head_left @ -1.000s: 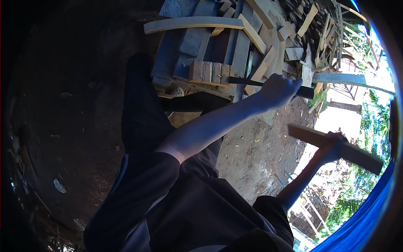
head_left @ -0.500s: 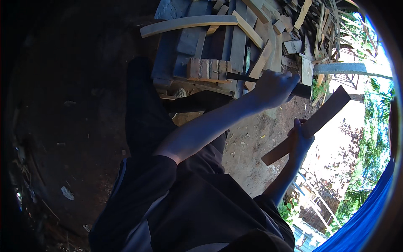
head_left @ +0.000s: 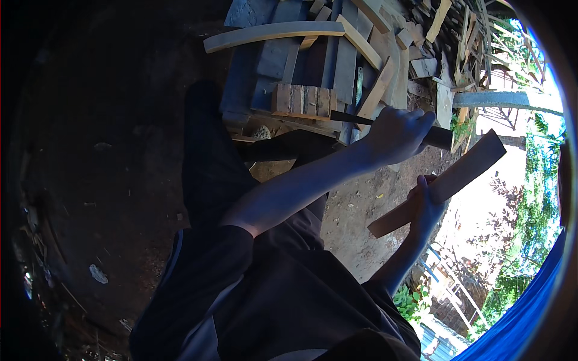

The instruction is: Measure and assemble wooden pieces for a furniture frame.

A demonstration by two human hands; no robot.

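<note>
My left hand (head_left: 397,135) is closed around a long dark tool (head_left: 441,138). A thin dark end points left from the fist, and a broader blunt end sticks out on the right; its exact kind is unclear. Lower right, my right hand (head_left: 428,206) grips a flat, slightly curved wooden board (head_left: 468,167) near its middle, tilted with its upper end to the right. The tool's broad end is close above the board; I cannot tell whether they touch. Left of the tool's thin tip sits a row of short wooden blocks (head_left: 301,101).
Dark planks (head_left: 274,57) form a low work surface ahead. On it lies a curved wooden piece (head_left: 274,33), with loose offcuts (head_left: 376,93) beside it. A heap of scrap wood (head_left: 463,42) rises at the far right. Blue sheeting (head_left: 518,319) hangs at lower right.
My left hand and the tool have shifted slightly right and down. The board in my right hand has turned a little, its lower end moving left.
</note>
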